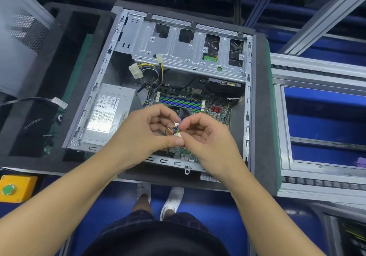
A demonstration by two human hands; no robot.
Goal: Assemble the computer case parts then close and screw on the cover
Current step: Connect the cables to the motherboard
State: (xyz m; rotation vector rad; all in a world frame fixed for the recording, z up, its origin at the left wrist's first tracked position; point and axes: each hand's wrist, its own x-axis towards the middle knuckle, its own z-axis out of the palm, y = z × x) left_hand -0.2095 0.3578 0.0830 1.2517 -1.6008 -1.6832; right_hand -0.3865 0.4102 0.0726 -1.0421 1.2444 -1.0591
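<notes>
A small white plug point(177, 134) on a short loop of coloured wires point(170, 130) is held up between both hands, over the near half of the board point(215, 113). Its long side lies roughly along the 9-to-3 line, and the wires curl away toward 10 o'clock.

The left hand point(146, 135) comes in from 8 o'clock, fingers curled, its thumb tip pressed just under the plug. The right hand point(208, 137) comes in from 4 o'clock and pinches plug and wires from the 3 o'clock side. Both touch it, so neither is nearer.

Its socket is probably on the board below the hands, hidden by them.

The board lies in the open case point(248, 89), with the power supply point(107, 113) at 9 o'clock and the drive cage point(178, 46) at 12.
</notes>
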